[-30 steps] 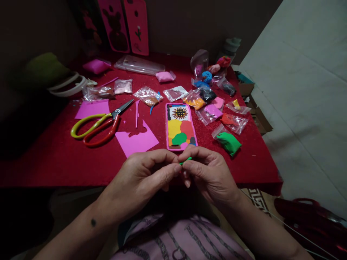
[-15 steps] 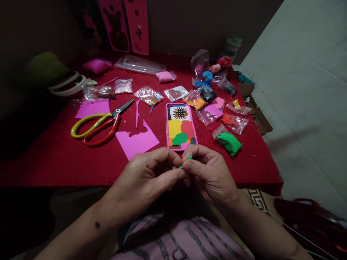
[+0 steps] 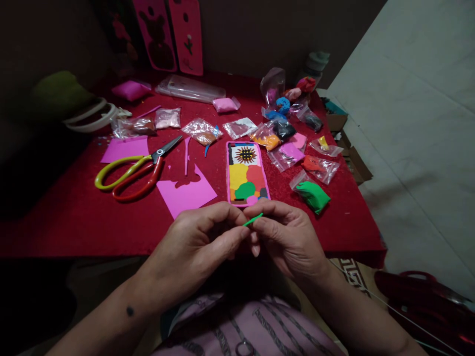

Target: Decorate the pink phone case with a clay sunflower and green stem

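Note:
A thin strip of green clay (image 3: 253, 219) is pinched between my two hands, just over the table's front part. My left hand (image 3: 208, 237) grips its lower left end between thumb and fingers. The upper right end lies in the pinch of my right hand (image 3: 289, 232). Right behind my fingertips lies a phone case (image 3: 239, 173) with a pink rim, covered in coloured clay patches and a sunflower on white. To its right is a bag of green clay (image 3: 313, 197).
Scissors (image 3: 143, 170) with yellow and red handles lie left, beside a cut pink sheet (image 3: 187, 195). Several clay bags, such as an orange one (image 3: 269, 141), spread behind and right of the case. Two pink cases (image 3: 187, 37) lean at the back. The red tablecloth (image 3: 92, 232) ends near my wrists.
My fingertips have shifted slightly along the green clay, and more of the strip shows between them. The view has moved a little; the things on the table stay put.

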Demonstrator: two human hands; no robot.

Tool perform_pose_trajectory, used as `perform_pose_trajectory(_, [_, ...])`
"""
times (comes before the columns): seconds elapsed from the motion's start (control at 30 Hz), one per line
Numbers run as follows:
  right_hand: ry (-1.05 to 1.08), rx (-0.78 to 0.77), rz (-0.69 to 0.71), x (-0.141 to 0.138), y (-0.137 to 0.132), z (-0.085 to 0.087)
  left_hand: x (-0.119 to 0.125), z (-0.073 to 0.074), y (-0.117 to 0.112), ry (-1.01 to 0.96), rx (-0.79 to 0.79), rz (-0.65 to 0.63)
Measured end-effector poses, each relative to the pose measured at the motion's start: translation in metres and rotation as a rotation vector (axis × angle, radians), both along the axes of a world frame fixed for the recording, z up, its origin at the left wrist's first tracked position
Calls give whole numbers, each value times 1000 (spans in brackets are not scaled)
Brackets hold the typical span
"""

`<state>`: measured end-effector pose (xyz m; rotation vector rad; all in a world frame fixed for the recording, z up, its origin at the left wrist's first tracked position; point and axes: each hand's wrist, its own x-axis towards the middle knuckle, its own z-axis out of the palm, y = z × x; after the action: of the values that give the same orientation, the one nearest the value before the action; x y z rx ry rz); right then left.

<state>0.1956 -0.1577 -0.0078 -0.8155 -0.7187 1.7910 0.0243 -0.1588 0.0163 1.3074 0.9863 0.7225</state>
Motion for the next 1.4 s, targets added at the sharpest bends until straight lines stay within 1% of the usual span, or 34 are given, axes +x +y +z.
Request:
perform_pose_trajectory(0.1, [-7,17,-7,0,0,-1,2,-2,1,-42,-14,2])
perform_pose_trajectory(0.2, [-27,2,-12,0,0,-2,3,-3,1,-60,-33,-6])
perform_pose_trajectory(0.27, [-45,-2,-19,0,0,-1,4,-4,1,-65,-34,24])
perform_pose_trajectory(0.33, [-60,5,-36,-1,0,-1,5,-5,-1,-67,-7,65])
perform_pose_trajectory(0.5, [-92,37,-67,-2,0,-1,7,-9,-5,-61,119,154])
perform_pose_trajectory(0.57, [-107,61,-66,-1,-1,-2,8,-8,-6,-56,135,148])
perform_pose_trajectory(0.67, [-89,81,-60,0,-1,-5,11,-1,-7,-11,136,123])
perform_pose_trajectory(0.77, [-76,83,-60,1,-1,-6,13,4,-9,13,122,139])
perform_pose_trajectory(0.9, [-81,79,-72,-1,0,-5,13,0,-13,10,133,140])
perform_pose_trajectory(1.0, [-76,63,-80,-2,0,-4,12,-5,-15,87,257,154])
perform_pose_trajectory(1.1, [-61,42,-82,-3,0,-3,11,-8,-15,225,491,200])
perform_pose_trajectory(1.2, [-50,26,-79,-2,-1,-3,10,-11,-13,308,712,231])
perform_pose_trajectory(1.27, [-45,16,-68,-2,-2,-4,10,-12,-11,338,801,238])
perform_pose_trajectory(1.4, [-32,7,-54,0,-3,-4,8,-14,-8,378,868,240])
